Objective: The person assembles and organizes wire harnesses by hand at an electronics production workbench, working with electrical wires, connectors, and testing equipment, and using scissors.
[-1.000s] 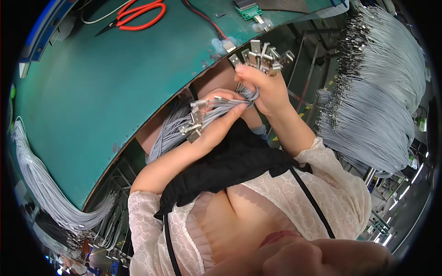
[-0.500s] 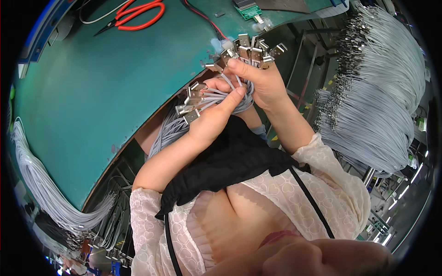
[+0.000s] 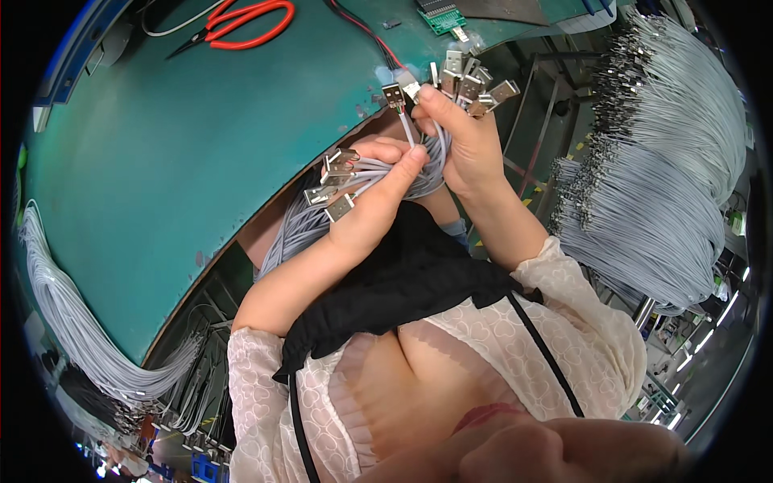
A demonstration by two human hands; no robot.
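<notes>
Closest to you, your left hand is curled shut around a bundle of thin grey cables, thumb and forefinger pinching one strand, with a few flat metal plugs fanning out past its knuckles on the side toward the green bench. Just beyond it, touching the same bundle, your right hand is closed on the upper ends, so a cluster of metal connectors stands up above its fingers; its thumb and forefinger nip a single plug held out toward the bench edge. The whole bundle sits between the two hands, just off the near edge of the bench. Judge these leads as light and limp: the cords will sag and slide through a loose fist, while the plug shells are stiff and give the surer hold, so grip by the shell or the cord right behind it. Farther out on the bench lie red-handled scissors and a small green circuit board. Off the bench's right end hangs a thick rack of more grey leads, and another sheaf drapes over its left end
</notes>
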